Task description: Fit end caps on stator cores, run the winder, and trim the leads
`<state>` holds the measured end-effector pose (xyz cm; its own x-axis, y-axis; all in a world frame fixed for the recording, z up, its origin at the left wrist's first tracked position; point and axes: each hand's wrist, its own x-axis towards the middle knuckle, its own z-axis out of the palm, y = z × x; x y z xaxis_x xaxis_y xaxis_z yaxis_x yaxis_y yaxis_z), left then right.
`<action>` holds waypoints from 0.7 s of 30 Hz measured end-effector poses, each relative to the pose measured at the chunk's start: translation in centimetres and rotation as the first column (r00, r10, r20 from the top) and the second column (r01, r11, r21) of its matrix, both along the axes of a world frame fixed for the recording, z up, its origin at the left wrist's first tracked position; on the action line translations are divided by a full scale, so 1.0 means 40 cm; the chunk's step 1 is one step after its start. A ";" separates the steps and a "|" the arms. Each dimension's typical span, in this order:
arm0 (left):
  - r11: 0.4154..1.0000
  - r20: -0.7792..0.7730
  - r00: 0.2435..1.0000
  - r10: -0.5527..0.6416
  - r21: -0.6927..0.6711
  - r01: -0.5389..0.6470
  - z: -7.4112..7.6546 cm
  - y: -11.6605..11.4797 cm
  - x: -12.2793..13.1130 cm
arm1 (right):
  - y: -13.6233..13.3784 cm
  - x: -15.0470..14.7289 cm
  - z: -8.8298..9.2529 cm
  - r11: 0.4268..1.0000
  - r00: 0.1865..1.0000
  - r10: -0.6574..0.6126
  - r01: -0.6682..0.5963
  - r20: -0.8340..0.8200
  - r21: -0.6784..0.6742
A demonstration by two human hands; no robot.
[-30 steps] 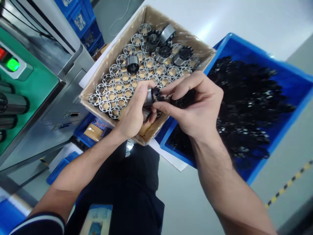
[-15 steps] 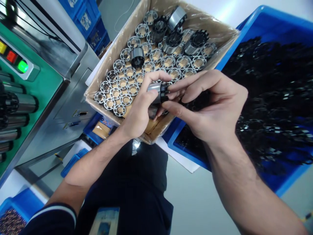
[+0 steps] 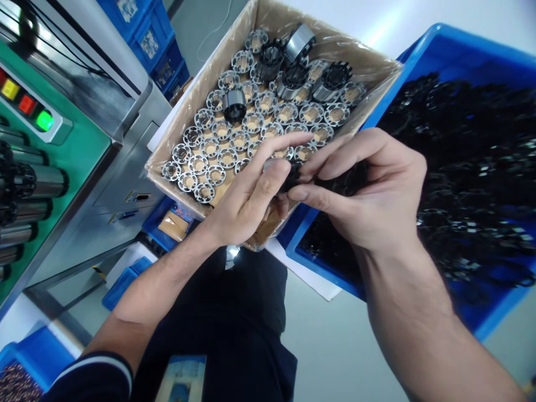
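Note:
Between my hands is a metal cylinder with a black toothed end [image 3: 293, 174], partly hidden by fingers. My left hand [image 3: 247, 195] is wrapped round its metal body, thumb on top. The fingertips and thumb of my right hand [image 3: 368, 187] pinch at the black end. Beneath both hands stands a cardboard box [image 3: 167, 148] lined with clear plastic, holding rows of silver slotted rings. Several black-ended cylinders lie on top of those rings, among them a small one [image 3: 234, 105] near the middle and another [image 3: 300, 42] tilted at the back.
At the right a blue bin [image 3: 385, 92] holds a heap of black parts. On the left, a green machine top [image 3: 90, 145] carries metal cylinders and lit buttons [image 3: 44, 120]. Blue crates [image 3: 146, 33] are stacked at the back left. A small blue bin [image 3: 46, 346] sits at the lower left.
Both hands have shifted slightly right and down with the cylinder. Its metal body, visible before, is now mostly covered by my left thumb and fingers.

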<state>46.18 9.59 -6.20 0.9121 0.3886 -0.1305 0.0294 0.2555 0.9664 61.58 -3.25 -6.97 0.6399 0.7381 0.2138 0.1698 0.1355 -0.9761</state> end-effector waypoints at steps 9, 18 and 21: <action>0.996 0.111 0.994 -0.020 0.083 0.010 -0.066 0.017 -0.011 | -0.005 -0.005 0.011 0.996 0.999 0.034 -0.035 0.008 0.082; 0.981 0.094 0.978 0.188 0.040 -0.192 -0.052 0.025 0.019 | 0.011 -0.014 -0.006 0.991 0.955 -0.097 0.118 -0.280 0.059; 0.985 0.068 0.985 0.161 0.052 -0.165 -0.046 0.019 0.022 | 0.014 -0.023 -0.014 0.996 0.966 -0.040 0.058 -0.257 0.062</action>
